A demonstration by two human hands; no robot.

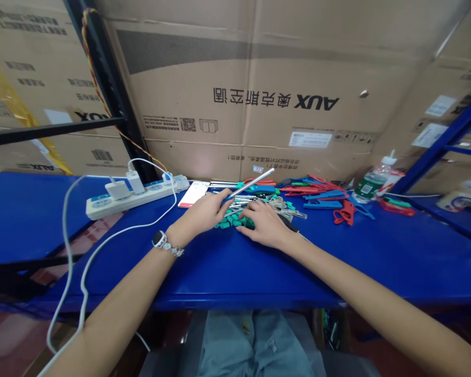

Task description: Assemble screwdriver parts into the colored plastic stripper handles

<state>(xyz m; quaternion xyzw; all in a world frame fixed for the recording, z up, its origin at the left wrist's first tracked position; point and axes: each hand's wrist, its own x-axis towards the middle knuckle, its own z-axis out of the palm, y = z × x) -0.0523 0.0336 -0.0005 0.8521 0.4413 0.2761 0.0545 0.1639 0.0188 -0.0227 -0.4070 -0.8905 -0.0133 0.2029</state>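
My left hand (208, 215) is closed around a slim silver rod (255, 185), which slants up to the right toward the cardboard. My right hand (267, 224) reaches into a pile of small parts, its thumb and fingers apart over them; the fingertips are partly hidden. Small green pieces (224, 224) lie between the two hands. Clear plastic pieces (296, 213) and thin metal shafts stick out beyond my right fingers. Behind the pile lies a blue-and-teal handled tool (262, 189).
A white power strip (141, 197) with chargers and trailing cables is at left. Beside my left hand lies a white-and-red card (193, 195). Red and blue plastic clamps (325, 199) and a bottle (371, 180) are at right. Large cardboard (235, 63) walls the back of the blue table (235, 277).
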